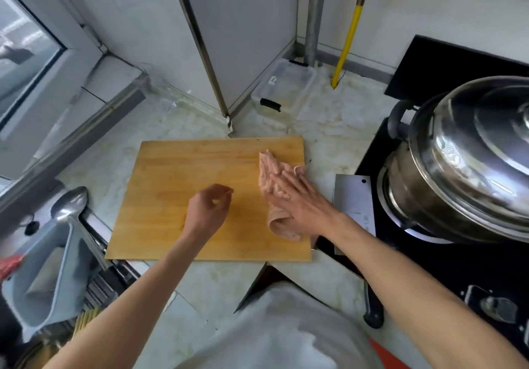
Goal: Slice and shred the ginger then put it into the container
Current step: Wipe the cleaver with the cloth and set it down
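Two hands over one wooden cutting board [177,197].
Right hand [300,199] flat, pressing one pink cloth [272,174]; left hand [209,208] loosely curled, fingertips pinched together, contents unclear; one cleaver [355,199] beside.

Bench [183,297]: pale marbled stone, worn and stained.
Walls [246,25]: glossy white panels meeting at a metal corner strip [197,42].
Window [25,53]: far left, white-framed, daylight coming through.
Pipes: grey pipe [315,13] and yellow pipe [350,33] upright in the back corner.

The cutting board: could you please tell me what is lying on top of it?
A pink cloth lies on the cutting board, pressed by the right hand. The left hand hovers, fingers curled. What the cloth covers cannot be seen.
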The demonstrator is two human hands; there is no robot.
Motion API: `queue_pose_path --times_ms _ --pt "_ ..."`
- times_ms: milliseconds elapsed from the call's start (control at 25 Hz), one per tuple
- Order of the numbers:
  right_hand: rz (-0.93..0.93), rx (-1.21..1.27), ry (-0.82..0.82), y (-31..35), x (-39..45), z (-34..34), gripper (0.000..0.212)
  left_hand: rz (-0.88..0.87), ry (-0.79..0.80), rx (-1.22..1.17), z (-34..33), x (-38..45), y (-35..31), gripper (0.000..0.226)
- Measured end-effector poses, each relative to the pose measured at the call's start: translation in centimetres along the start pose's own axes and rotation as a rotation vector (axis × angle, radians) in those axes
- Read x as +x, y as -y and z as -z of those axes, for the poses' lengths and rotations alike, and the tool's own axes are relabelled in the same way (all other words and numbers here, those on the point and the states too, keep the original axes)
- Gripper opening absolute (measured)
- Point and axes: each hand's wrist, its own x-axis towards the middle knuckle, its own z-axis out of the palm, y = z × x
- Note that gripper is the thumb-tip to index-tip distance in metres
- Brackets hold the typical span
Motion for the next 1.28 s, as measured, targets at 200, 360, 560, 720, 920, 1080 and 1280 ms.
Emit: queue_pose_path --times_ms 200,360,560,720,920,1080,1280 --pt "0.070 0.033 0.036 3.2 1.8 1.1 0.080 -0.086 -0.005 0.322 0.6 4.4 1.9 0.047" --pt "0.302 -0.030 0.159 2.1 0.6 1.5 0.075 -0.039 0.090 0.514 0.2 5.0 3.8 0.057" --pt "0.039 -0.117 0.200 -0.2 3.9 3.4 0.082 -0.072 0.081 0.600 0.3 4.6 4.2 0.060" --pt "0.454 -0.110 0.260 3.2 2.6 3.3 0.071 -0.109 0.053 0.549 1.5 5.1 3.8 0.051" --pt "-0.250 -0.087 0.166 -2.2 7.2 6.0 0.072 -0.130 0.133 0.345 2.9 4.8 5.3 0.055" --pt "0.545 -0.093 0.333 5.9 3.8 2.4 0.076 0.084 -0.191 0.270 3.5 3.3 6.9 0.050" --pt "-0.305 -0.030 0.154 -1.6 8.7 5.7 0.076 0.410 -0.124 0.450 5.0 1.6 9.0 0.068"
